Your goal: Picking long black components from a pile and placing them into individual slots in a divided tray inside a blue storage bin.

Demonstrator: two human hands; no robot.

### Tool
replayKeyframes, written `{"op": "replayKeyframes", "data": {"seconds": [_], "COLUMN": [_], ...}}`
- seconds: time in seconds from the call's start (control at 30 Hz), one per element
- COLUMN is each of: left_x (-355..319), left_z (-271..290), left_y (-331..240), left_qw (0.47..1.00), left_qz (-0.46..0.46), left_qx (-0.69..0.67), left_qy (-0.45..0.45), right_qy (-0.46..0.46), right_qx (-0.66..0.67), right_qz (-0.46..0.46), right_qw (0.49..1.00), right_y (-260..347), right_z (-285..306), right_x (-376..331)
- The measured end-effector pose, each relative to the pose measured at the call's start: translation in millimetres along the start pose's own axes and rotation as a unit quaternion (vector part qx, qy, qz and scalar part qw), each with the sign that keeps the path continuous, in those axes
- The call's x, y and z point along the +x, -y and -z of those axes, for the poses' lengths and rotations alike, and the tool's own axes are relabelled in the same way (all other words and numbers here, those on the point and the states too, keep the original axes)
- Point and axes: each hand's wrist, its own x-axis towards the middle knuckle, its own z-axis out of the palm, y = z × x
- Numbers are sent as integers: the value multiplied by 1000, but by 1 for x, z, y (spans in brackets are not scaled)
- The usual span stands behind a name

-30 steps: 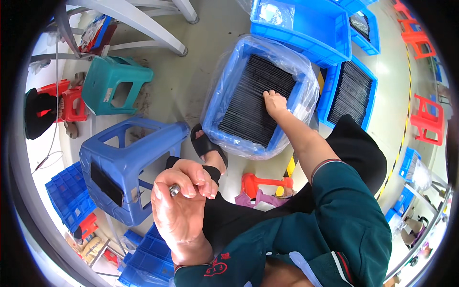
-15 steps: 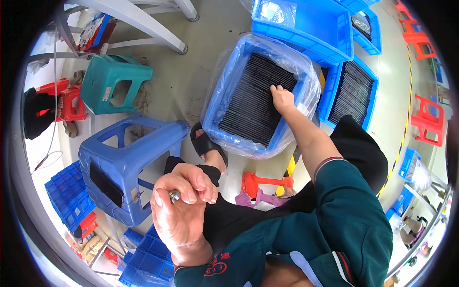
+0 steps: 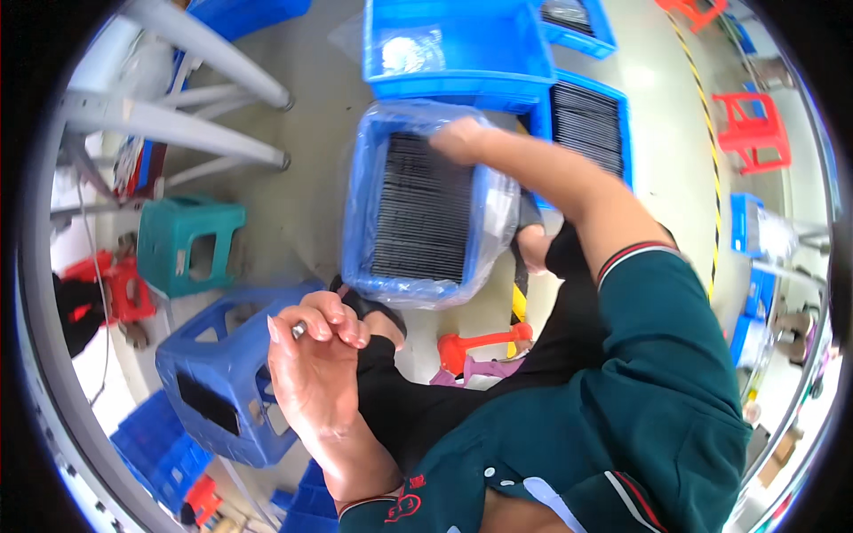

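Raised on the left, my left hand [image 3: 315, 364] has its fingers curled around a small round-ended metal piece [image 3: 299, 329]; most of that piece is hidden. Over the far end of a blue bin [image 3: 355, 240] is my right hand [image 3: 459, 140], blurred by motion, so its fingers and anything in them are unclear. Clear plastic [image 3: 499, 213] lines the bin and hangs over its rim. Thin black strips [image 3: 422, 222] stand packed in rows inside, just below my right hand.
A blue crate [image 3: 462, 53] with clear film in it stands beyond the bin. Another crate of black strips [image 3: 586, 129] is at its right. On the left are a blue stool [image 3: 209, 355], a green stool [image 3: 173, 244] and grey table legs [image 3: 195, 133]. An orange-red stool [image 3: 458, 351] is between my legs.
My view has turned, and the bin sits further left and upright in it. My right hand has moved to the bin's far end. My left hand keeps hold of the metal piece.
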Motion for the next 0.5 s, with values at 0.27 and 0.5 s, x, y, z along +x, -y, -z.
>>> {"op": "replayKeyframes", "data": {"seconds": [0.27, 0.5], "left_x": [33, 61], "left_z": [-27, -23], "left_y": [30, 63], "left_qw": [998, 991], "left_qz": [64, 123], "left_qx": [13, 39], "left_qy": [17, -35], "right_qy": [-277, -79], "right_qx": [49, 24], "right_qz": [-194, -401], "right_qw": [940, 912], "right_y": [-174, -245], "right_z": [62, -98], "right_x": [-157, -258]}}
